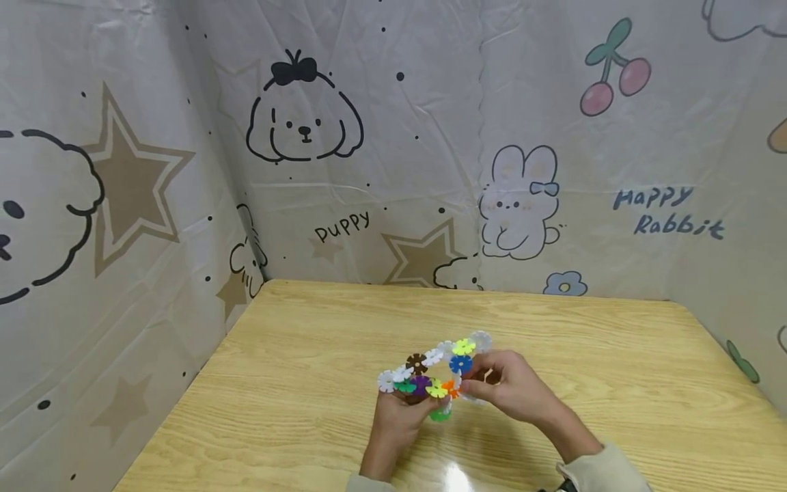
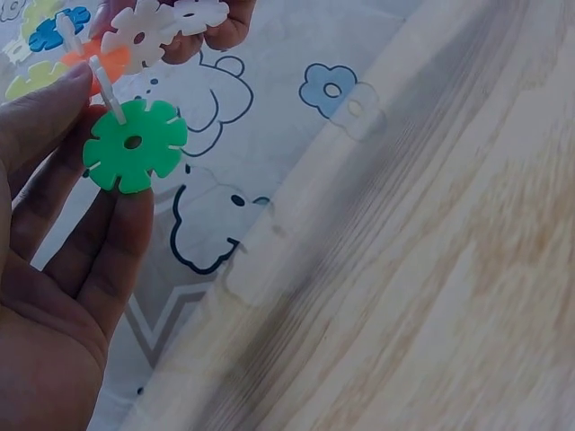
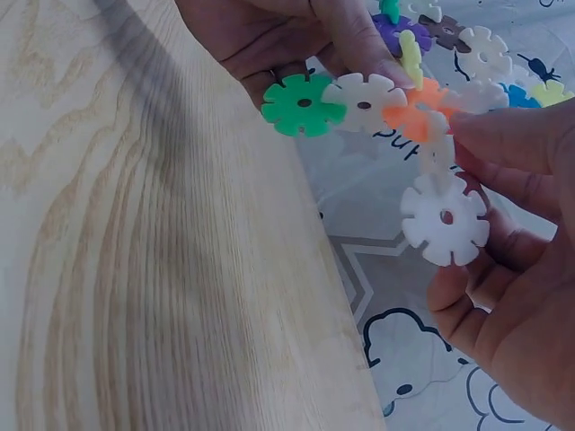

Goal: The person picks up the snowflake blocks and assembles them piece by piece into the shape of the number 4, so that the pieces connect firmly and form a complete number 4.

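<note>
A structure of interlocking plastic snowflake discs [image 1: 420, 385] is held above the table by both hands. Its notched round pieces are white, green, purple, yellow, orange, blue and brown, joined into a closed loop with short branches. The left hand [image 1: 396, 418] grips the near left side, its thumb by the yellow and orange discs. A green disc [image 2: 135, 144] hangs on a branch beside the left fingers. From the other side, the right hand [image 1: 519, 388] pinches the structure near the orange disc [image 3: 418, 109]. Just beside the right fingers, a white disc [image 3: 446, 220] ends another branch.
The light wood-grain table [image 1: 277, 410] extends beneath both hands. Pale cloth walls [image 1: 381, 171] printed with cartoon animals and stars stand along its back and sides.
</note>
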Demonstrator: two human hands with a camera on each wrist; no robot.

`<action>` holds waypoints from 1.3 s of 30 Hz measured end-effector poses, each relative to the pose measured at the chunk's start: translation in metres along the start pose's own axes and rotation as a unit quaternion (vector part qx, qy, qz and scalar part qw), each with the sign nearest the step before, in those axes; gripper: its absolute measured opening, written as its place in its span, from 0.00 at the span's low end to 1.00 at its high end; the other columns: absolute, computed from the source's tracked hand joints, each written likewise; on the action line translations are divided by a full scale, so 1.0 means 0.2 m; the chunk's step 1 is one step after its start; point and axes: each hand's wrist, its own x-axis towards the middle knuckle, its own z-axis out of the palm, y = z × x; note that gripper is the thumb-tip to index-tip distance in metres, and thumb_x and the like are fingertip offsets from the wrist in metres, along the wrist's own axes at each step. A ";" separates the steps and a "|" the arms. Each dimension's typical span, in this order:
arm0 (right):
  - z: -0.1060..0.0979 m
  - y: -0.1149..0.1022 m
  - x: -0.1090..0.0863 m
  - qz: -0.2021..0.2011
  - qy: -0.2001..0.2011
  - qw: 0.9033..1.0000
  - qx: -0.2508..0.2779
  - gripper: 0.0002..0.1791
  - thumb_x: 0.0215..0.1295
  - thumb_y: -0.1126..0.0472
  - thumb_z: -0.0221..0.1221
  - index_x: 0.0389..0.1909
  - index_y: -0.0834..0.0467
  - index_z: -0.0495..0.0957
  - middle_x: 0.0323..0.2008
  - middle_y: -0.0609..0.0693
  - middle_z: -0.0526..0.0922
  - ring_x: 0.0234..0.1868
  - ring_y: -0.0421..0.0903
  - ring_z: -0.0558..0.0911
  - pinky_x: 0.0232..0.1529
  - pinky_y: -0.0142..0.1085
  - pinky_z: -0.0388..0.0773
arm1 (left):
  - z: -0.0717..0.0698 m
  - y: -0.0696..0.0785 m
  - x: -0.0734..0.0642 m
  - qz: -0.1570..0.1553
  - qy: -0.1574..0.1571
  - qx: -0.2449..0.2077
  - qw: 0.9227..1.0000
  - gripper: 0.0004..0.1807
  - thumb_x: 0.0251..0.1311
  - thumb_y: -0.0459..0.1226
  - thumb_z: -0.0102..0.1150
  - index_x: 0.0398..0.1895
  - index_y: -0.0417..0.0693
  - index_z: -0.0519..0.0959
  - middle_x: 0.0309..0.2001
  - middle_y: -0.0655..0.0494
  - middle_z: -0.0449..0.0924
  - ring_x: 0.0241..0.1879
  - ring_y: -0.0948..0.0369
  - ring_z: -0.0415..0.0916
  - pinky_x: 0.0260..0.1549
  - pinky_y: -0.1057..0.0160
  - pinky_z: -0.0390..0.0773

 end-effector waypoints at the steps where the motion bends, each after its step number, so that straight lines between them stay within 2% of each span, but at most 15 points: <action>1: 0.00 0.00 0.00 -0.002 -0.004 1.000 0.000 0.02 0.64 0.62 0.66 0.32 0.53 0.85 0.31 0.44 0.82 0.34 0.44 0.79 0.31 0.36 0.76 | 0.00 0.00 0.00 0.000 -0.003 -0.003 1.000 0.21 0.48 0.22 0.72 0.47 0.28 0.79 0.43 0.34 0.83 0.41 0.55 0.84 0.43 0.58 0.82; 6: 0.01 0.01 0.00 -0.005 -0.015 1.000 0.000 0.02 0.65 0.62 0.66 0.33 0.53 0.87 0.32 0.44 0.81 0.33 0.43 0.78 0.31 0.35 0.75 | 0.00 0.01 0.00 0.007 -0.010 -0.002 1.000 0.23 0.47 0.22 0.73 0.49 0.30 0.78 0.42 0.40 0.84 0.42 0.56 0.84 0.43 0.58 0.82; 11: 0.02 0.02 0.00 -0.021 -0.009 1.000 0.011 0.03 0.64 0.66 0.65 0.35 0.56 0.87 0.33 0.44 0.82 0.33 0.43 0.79 0.29 0.34 0.77 | 0.00 0.00 0.01 0.021 -0.022 -0.001 1.000 0.25 0.47 0.24 0.74 0.51 0.33 0.79 0.45 0.44 0.85 0.45 0.53 0.84 0.45 0.57 0.81; 14: 0.01 0.03 -0.01 -0.026 -0.005 0.999 0.025 0.05 0.64 0.68 0.64 0.36 0.57 0.87 0.34 0.44 0.82 0.34 0.44 0.80 0.29 0.35 0.78 | 0.00 0.00 0.01 0.025 -0.023 0.010 0.999 0.24 0.47 0.25 0.75 0.50 0.33 0.80 0.43 0.43 0.85 0.43 0.52 0.84 0.44 0.57 0.82; 18: -0.01 0.04 -0.03 -0.019 0.003 1.000 0.025 0.05 0.65 0.68 0.63 0.34 0.57 0.86 0.34 0.45 0.81 0.33 0.44 0.79 0.29 0.35 0.78 | -0.02 0.00 0.01 0.019 -0.018 0.020 0.999 0.22 0.47 0.27 0.77 0.48 0.31 0.81 0.41 0.43 0.86 0.42 0.51 0.84 0.44 0.57 0.82; 24: -0.04 0.06 -0.06 -0.002 0.017 1.000 0.007 0.05 0.65 0.66 0.64 0.30 0.57 0.86 0.32 0.47 0.80 0.33 0.45 0.79 0.29 0.36 0.77 | -0.05 0.02 0.01 0.009 -0.021 0.032 0.999 0.18 0.48 0.30 0.77 0.43 0.33 0.84 0.39 0.46 0.87 0.42 0.47 0.84 0.42 0.58 0.83; 29: -0.06 0.09 -0.08 0.004 0.024 1.000 -0.007 0.05 0.64 0.66 0.65 0.28 0.57 0.85 0.30 0.46 0.78 0.32 0.44 0.76 0.28 0.35 0.76 | -0.09 0.04 0.02 0.022 -0.032 0.065 0.997 0.16 0.50 0.29 0.76 0.43 0.34 0.85 0.37 0.46 0.87 0.36 0.55 0.85 0.36 0.62 0.83; 33: -0.07 0.10 -0.09 0.006 0.021 1.000 -0.011 0.06 0.63 0.67 0.65 0.26 0.57 0.84 0.28 0.45 0.76 0.31 0.44 0.75 0.27 0.34 0.75 | -0.11 0.05 0.03 0.009 -0.046 0.086 0.995 0.15 0.53 0.31 0.74 0.43 0.33 0.85 0.35 0.47 0.86 0.30 0.61 0.84 0.30 0.66 0.82; 39: -0.07 0.14 -0.10 0.018 0.012 1.000 -0.020 0.06 0.63 0.66 0.66 0.26 0.56 0.85 0.28 0.44 0.77 0.30 0.42 0.74 0.26 0.34 0.73 | -0.11 0.06 0.04 0.000 -0.063 0.130 0.989 0.15 0.56 0.35 0.73 0.44 0.36 0.86 0.32 0.51 0.86 0.25 0.63 0.81 0.23 0.70 0.75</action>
